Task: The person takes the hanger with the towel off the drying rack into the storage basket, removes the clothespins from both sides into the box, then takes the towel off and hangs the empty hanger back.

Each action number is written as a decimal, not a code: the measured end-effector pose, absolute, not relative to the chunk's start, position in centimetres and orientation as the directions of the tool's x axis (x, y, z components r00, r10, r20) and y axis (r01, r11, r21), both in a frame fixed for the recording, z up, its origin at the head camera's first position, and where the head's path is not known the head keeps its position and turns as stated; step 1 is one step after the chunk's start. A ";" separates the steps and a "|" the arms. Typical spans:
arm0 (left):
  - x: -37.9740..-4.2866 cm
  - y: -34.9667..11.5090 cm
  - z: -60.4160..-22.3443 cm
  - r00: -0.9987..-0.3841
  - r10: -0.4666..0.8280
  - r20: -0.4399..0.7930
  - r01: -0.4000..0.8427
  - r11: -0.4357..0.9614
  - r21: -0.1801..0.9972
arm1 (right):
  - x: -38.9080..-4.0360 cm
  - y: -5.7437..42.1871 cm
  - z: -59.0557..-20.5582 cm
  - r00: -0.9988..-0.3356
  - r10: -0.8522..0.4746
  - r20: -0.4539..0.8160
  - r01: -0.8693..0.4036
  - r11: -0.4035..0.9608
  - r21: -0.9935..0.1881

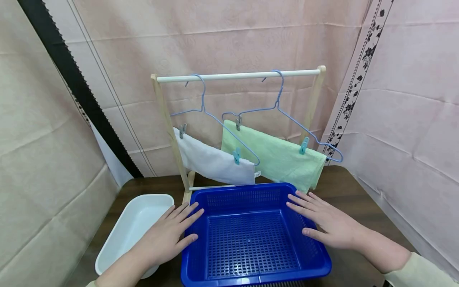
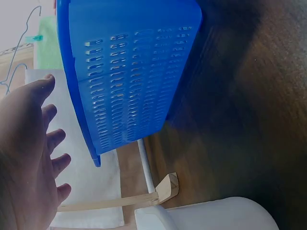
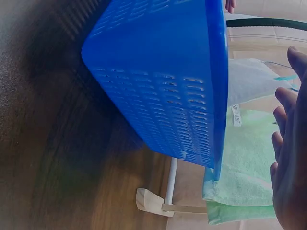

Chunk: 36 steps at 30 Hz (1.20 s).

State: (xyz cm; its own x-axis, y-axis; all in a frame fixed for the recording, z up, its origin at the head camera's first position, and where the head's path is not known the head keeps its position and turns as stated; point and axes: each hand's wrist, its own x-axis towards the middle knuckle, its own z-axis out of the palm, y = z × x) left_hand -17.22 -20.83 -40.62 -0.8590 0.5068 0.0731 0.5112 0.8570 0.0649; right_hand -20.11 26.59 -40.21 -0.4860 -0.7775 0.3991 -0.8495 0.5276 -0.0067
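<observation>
Between my two hands stands a blue plastic basket with a slotted bottom and nothing in it. My left hand hovers above its left rim, fingers spread and straight. Over the right rim is my right hand, also with its fingers extended. Both wrist views show a gap between each hand and the basket wall. Behind the basket, a white towel hangs from a blue hanger by a grey and a teal clip. A green towel is clipped likewise to a second blue hanger.
A wooden rack with a white top bar carries both hangers at the back of the brown table. Left of the basket lies a white tray, partly under my left forearm. Pale cloth curtains enclose the table.
</observation>
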 end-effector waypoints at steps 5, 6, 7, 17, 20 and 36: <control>-17.4 -21.1 -40.6 -0.863 0.498 0.088 0.504 0.860 0.076 | -20.0 26.5 -40.2 -0.537 -0.754 0.378 -0.817 0.577 -0.012; -17.4 -21.1 -40.6 -0.865 0.494 0.094 0.501 0.862 0.081 | -19.9 26.5 -40.1 -0.560 -0.741 0.371 -0.803 0.596 -0.022; -17.5 -21.3 -40.6 -0.866 0.490 0.102 0.498 0.863 0.086 | -19.9 26.4 -40.1 -0.589 -0.722 0.364 -0.783 0.621 -0.034; -19.5 -23.1 -39.6 -0.908 0.353 0.225 0.407 0.872 0.273 | -19.7 24.6 -38.7 -0.826 -0.397 0.400 -0.529 0.791 -0.309; -20.4 -23.7 -39.0 -0.946 0.247 0.208 0.311 0.870 0.382 | -19.9 23.9 -38.1 -0.852 -0.342 0.395 -0.490 0.788 -0.374; -25.3 -25.5 -36.8 -0.967 -0.019 0.254 0.191 0.606 0.772 | -22.4 19.8 -34.9 -0.871 -0.262 0.415 -0.467 0.704 -0.536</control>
